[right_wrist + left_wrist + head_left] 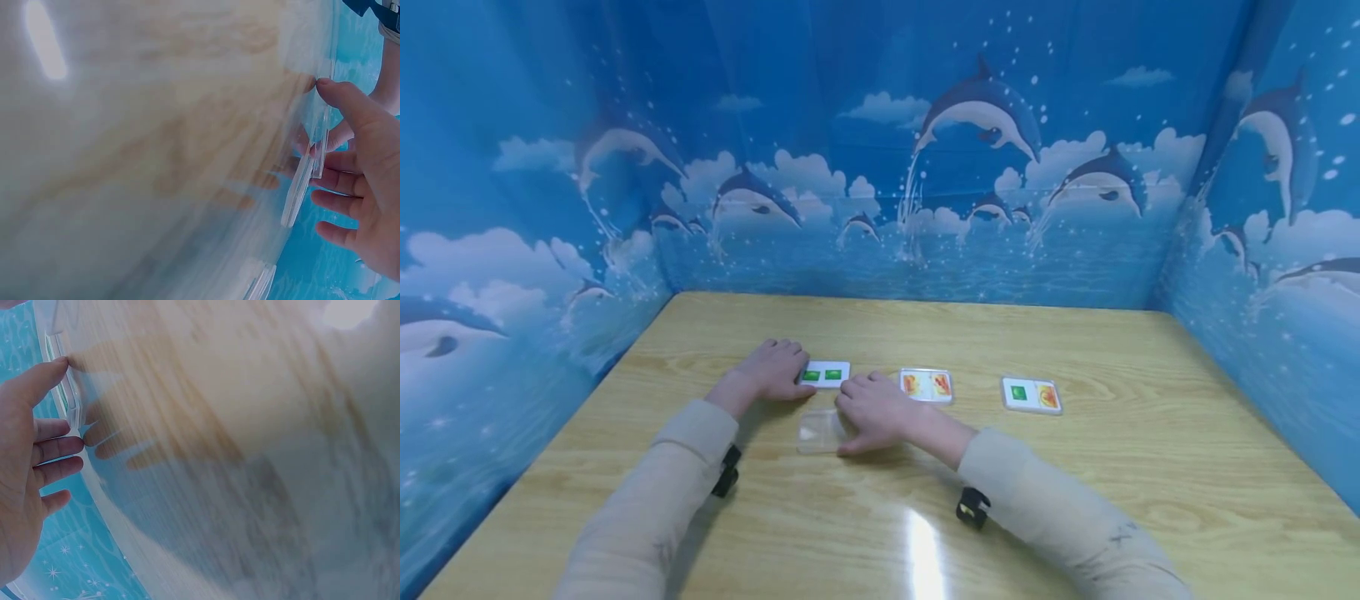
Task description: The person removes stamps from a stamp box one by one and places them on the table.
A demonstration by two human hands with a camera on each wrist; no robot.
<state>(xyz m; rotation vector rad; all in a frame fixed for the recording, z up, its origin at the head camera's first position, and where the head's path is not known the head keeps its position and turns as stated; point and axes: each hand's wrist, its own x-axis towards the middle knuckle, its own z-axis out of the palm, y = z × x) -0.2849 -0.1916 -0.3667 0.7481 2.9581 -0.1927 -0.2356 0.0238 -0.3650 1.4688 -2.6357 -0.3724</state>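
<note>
In the head view my left hand (772,369) is at the left end of a flat white card (826,374) with two green pictures. Its thumb and fingers grip the card's clear case by opposite edges, as the left wrist view shows. My right hand (877,412) holds the right end of a clear, flat plastic cover (815,432) nearer the front. The thumb is at the near edge and the fingers at the far edge, hiding part of it. In the right wrist view the fingers (340,181) reach past the cover's edge.
To the right lies a cased card (927,386) with two orange pictures. Farther right is another cased card (1032,395), one half green and one orange. All rest on a wood-grain table (1075,492). A blue dolphin-print curtain (880,167) borders the table's back and sides.
</note>
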